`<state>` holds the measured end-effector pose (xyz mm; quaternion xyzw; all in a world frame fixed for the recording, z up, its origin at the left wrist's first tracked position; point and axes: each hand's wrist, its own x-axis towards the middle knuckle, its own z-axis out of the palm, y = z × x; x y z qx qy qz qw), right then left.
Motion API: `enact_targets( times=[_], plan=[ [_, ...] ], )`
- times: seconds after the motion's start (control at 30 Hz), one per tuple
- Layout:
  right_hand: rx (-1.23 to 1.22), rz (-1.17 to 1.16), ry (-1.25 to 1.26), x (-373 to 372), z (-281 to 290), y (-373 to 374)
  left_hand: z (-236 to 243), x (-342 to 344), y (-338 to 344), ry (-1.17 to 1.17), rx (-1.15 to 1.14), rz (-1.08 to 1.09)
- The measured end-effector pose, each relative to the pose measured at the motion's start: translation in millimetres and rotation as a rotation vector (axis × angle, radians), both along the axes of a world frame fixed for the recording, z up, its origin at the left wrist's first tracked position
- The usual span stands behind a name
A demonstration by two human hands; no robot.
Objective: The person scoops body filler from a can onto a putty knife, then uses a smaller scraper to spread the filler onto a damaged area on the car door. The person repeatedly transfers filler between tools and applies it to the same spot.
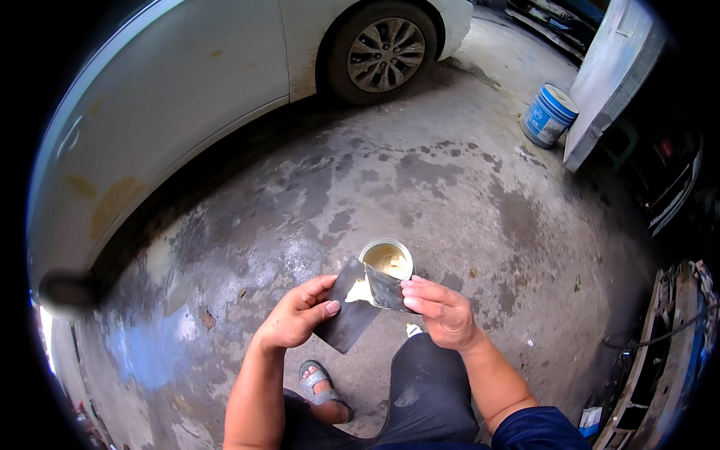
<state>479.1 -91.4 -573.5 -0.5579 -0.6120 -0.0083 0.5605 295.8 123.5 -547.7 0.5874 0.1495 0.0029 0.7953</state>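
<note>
My left hand (296, 311) is closed on a flat dark rectangular plate (346, 328), thumb on top. In my right hand (444, 309), a smaller dark spreader (388, 291) is pinched between thumb and fingers. A lump of cream-coloured putty (360, 291) lies on the plate, against the spreader's edge. Just beyond both blades is an open round tin (411, 262) with cream putty inside; the blades hide its near side. A white tip of something (413, 329) shows by my right knee, the remainder hidden.
A pale car (202, 75) with yellowish patches on its side stands at the far left. A blue-and-white bucket (550, 116) is beside a white panel (611, 82) at the far right. Long worn parts (652, 360) lie at the right. The concrete floor (480, 225) is stained.
</note>
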Motion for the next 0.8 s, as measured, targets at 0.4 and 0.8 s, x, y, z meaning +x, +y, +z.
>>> enact_targets(
  times=[0.4,0.8],
  plan=[
    [-0.074,-0.147,-0.105,21.5,-20.8,29.8,13.4,3.5,-8.0,-0.095,0.072,0.135],
    [-0.232,0.3,1.136,-9.2,0.2,25.3,17.4,10.1,-28.2,-0.5,-0.111,0.353]
  ],
)
